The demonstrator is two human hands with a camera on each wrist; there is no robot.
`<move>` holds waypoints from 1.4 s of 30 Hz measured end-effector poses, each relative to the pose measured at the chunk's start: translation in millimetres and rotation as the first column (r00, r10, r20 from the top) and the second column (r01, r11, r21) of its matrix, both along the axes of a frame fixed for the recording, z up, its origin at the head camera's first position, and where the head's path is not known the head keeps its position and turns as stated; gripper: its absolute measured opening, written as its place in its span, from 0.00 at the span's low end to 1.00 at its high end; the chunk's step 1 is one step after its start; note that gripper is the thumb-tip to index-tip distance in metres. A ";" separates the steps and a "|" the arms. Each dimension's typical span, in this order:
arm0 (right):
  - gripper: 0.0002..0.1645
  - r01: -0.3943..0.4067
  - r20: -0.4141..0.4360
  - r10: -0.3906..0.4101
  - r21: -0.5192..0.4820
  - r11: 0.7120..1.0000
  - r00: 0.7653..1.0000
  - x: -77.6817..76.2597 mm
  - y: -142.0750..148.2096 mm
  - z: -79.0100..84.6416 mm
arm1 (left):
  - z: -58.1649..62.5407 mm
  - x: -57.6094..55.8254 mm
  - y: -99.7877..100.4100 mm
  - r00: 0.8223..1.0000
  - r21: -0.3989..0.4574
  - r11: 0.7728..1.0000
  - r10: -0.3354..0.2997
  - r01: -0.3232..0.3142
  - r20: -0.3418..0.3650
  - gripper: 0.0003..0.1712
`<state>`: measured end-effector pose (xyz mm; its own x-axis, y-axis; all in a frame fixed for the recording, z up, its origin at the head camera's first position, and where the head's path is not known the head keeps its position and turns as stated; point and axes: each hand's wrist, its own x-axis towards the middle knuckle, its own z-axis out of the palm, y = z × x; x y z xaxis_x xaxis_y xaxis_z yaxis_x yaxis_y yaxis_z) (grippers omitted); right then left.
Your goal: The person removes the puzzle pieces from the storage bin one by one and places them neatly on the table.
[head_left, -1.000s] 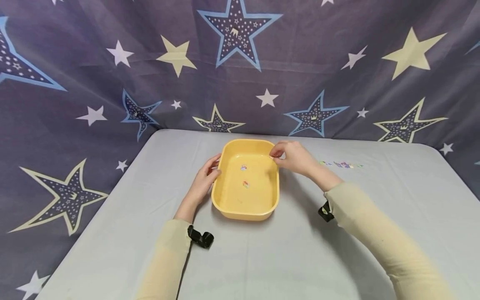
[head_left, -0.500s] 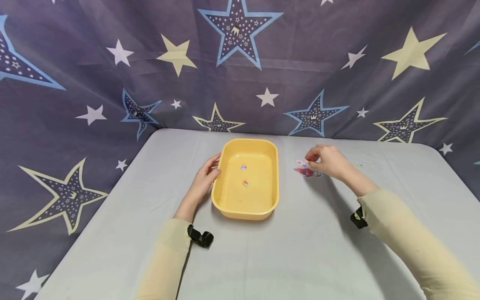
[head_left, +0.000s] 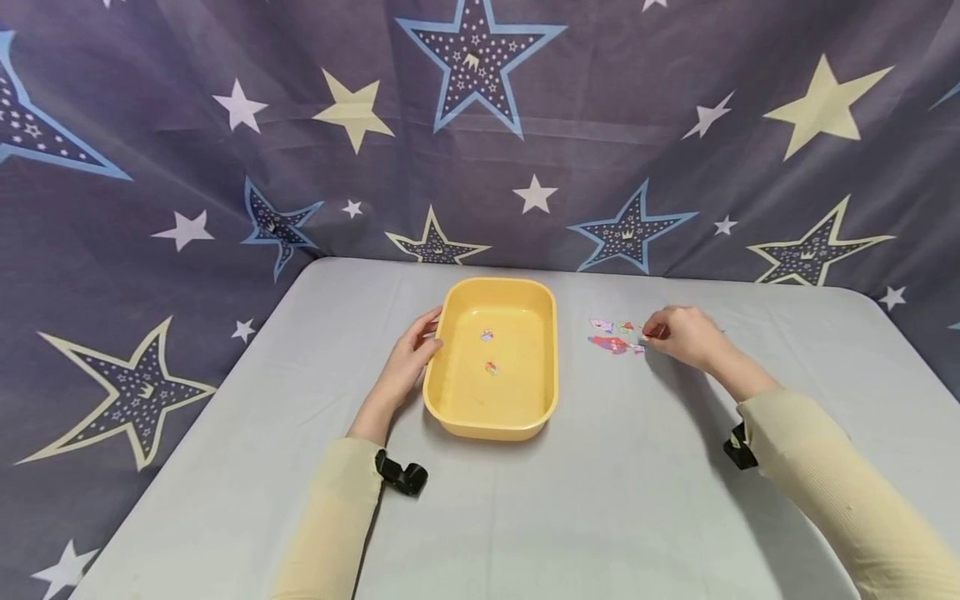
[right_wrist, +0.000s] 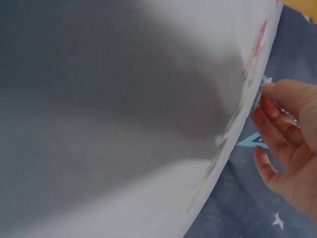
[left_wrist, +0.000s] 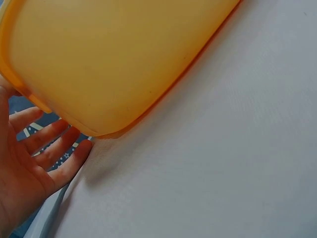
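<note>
A yellow plastic tray [head_left: 517, 400] stands on the table with two small colourful flat cutouts inside, one cutout [head_left: 487, 334] above the other. My left hand [head_left: 405, 358] rests at the tray's left side, its thumb at the rim. In the left wrist view the fingers [left_wrist: 57, 148] are spread and nearly straight against the outer wall. To the right of the tray, my right hand [head_left: 686, 333] pinches a small thin piece between thumb and forefinger. Its picture is too small to tell. Beside it lie several flat cutouts, among them a red and purple cutout [head_left: 609, 343].
The grey cloth-covered table [head_left: 600, 500] ends at a dark curtain [head_left: 525, 225] printed with stars. Black camera mounts sit on both wrists, the left mount [head_left: 402, 475] low over the table. In the right wrist view cutouts [right_wrist: 260, 37] line up along the table edge.
From the tray's right rim, my right hand has moved right to the cutouts and lowered slightly, uncovering several of them. My left hand and the tray have stayed in place.
</note>
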<state>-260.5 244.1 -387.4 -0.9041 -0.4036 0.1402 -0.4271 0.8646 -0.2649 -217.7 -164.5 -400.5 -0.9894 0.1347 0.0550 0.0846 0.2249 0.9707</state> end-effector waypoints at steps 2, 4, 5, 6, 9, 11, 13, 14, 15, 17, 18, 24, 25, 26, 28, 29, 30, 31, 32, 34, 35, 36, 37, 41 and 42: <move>0.07 0.020 0.014 -0.020 0.024 1.000 1.000 0.4 3.9 -2.6 | -4.4 -2.9 -1.0 1.000 0.001 1.000 0.000 0.000 -0.002 0.31; 0.07 0.035 0.030 -0.036 0.042 0.999 0.999 0.9 7.0 -4.5 | -12.3 -7.9 -2.7 1.000 0.000 1.000 0.008 -0.008 -0.003 0.31; 0.07 0.041 0.037 -0.043 0.046 0.998 0.998 1.1 8.3 -5.7 | -16.1 -10.2 -3.5 1.000 -0.003 1.000 0.014 -0.014 -0.004 0.31; 0.07 0.046 0.046 -0.048 0.045 0.998 0.998 1.3 9.3 -6.6 | -19.8 -12.6 -4.2 1.000 -0.005 1.000 0.019 -0.020 -0.006 0.30; 0.07 0.063 0.064 -0.066 0.041 0.997 0.996 1.9 11.5 -8.7 | -27.4 -17.1 -6.0 0.999 -0.010 1.000 0.024 -0.025 -0.022 0.31; 0.07 0.069 0.071 -0.071 0.037 0.997 0.995 1.8 12.3 -9.6 | -27.9 -17.5 -6.3 0.999 -0.009 1.000 0.025 -0.026 -0.031 0.31; 0.07 0.068 0.072 -0.070 0.034 0.997 0.995 1.9 12.6 -9.9 | -28.5 -17.9 -6.6 0.999 -0.007 1.000 0.025 -0.025 -0.035 0.31; 0.07 0.065 0.071 -0.067 0.034 0.997 0.995 1.9 12.7 -9.8 | -28.7 -18.1 -6.6 0.999 -0.006 1.000 0.025 -0.025 -0.035 0.31; 0.07 0.062 0.067 -0.064 0.036 0.997 0.996 1.8 12.8 -9.7 | -28.8 -18.2 -6.5 0.999 -0.006 1.000 0.026 -0.026 -0.034 0.31; 0.08 0.056 0.061 -0.058 0.039 0.998 0.996 1.8 12.1 -8.6 | -28.4 -18.1 -6.2 0.999 -0.004 1.000 0.026 -0.026 -0.033 0.31; 0.07 0.052 0.057 -0.054 0.041 0.998 0.997 1.9 11.5 -7.7 | -28.3 -18.0 -6.1 0.999 -0.003 1.000 0.025 -0.025 -0.032 0.31; 0.09 0.020 -0.011 -0.019 0.048 0.999 1.000 0.2 -1.1 3.7 | -27.3 -17.8 -5.8 0.999 0.001 1.000 0.027 -0.027 -0.023 0.31; 0.09 0.012 -0.025 -0.011 0.053 0.999 1.000 -0.3 -5.3 6.4 | -27.2 -17.7 -5.9 0.999 -0.001 1.000 0.027 -0.027 -0.022 0.31; 0.09 0.004 -0.032 -0.002 0.051 0.999 1.000 -0.6 -9.9 9.2 | -27.1 -17.5 -5.9 0.999 -0.001 1.000 0.027 -0.027 -0.021 0.31; 0.09 -0.019 -0.043 0.021 0.047 0.999 0.999 -1.2 -20.0 14.7 | -27.2 -17.4 -6.0 0.999 -0.006 1.000 0.029 -0.029 -0.020 0.31; 0.09 -0.030 -0.045 0.032 0.041 0.999 0.998 -1.3 -25.2 17.4 | -27.1 -17.1 -6.0 0.999 -0.008 0.999 0.031 -0.031 -0.019 0.31; 0.09 -0.040 -0.051 0.042 0.035 0.999 0.998 -1.4 -30.3 19.5 | -27.0 -16.9 -5.9 0.999 -0.008 0.999 0.031 -0.031 -0.017 0.31; 0.09 -0.048 -0.054 0.049 0.030 0.998 0.997 -1.7 -35.1 21.3 | -27.0 -16.6 -6.0 0.999 -0.007 1.000 0.031 -0.031 -0.016 0.31; 0.09 -0.055 -0.058 0.056 0.020 0.998 0.997 -1.8 -40.0 22.9 | -27.0 -16.5 -5.8 0.999 -0.007 0.999 0.032 -0.033 -0.016 0.30; 0.09 -0.062 -0.068 0.062 0.010 0.998 0.996 -1.8 -49.5 25.9 | -27.0 -16.2 -5.6 0.999 -0.007 0.999 0.035 -0.035 -0.014 0.30; 0.09 -0.065 -0.074 0.066 0.008 0.998 0.995 -1.8 -54.2 27.3 | -26.6 -16.0 -5.6 0.999 -0.006 0.999 0.031 -0.031 -0.017 0.30; 0.08 -0.070 -0.082 0.071 0.007 0.998 0.994 -1.5 -59.3 28.9 | -26.5 -16.0 -5.5 0.999 -0.005 1.000 0.031 -0.031 -0.019 0.30; 0.08 -0.076 -0.088 0.076 0.007 0.997 0.993 -1.2 -64.2 30.4 | -26.3 -16.0 -5.4 0.999 -0.006 1.000 0.031 -0.031 -0.021 0.31; 0.07 -0.112 -0.118 0.111 -0.002 0.994 0.987 1.1 -84.8 37.8 | -25.9 -16.2 -5.6 0.999 -0.008 1.000 0.027 -0.027 -0.028 0.31; 0.07 -0.121 -0.124 0.120 -0.004 0.993 0.985 1.6 -90.1 39.2 | -26.1 -16.5 -5.6 0.999 -0.007 1.000 0.029 -0.030 -0.026 0.31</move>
<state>-259.0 154.0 -348.2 -0.8245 -0.5062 0.2529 -0.5579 0.8019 -0.2137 -234.1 -170.1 -426.7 -0.9911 0.1061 0.0800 0.1032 0.2352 0.9664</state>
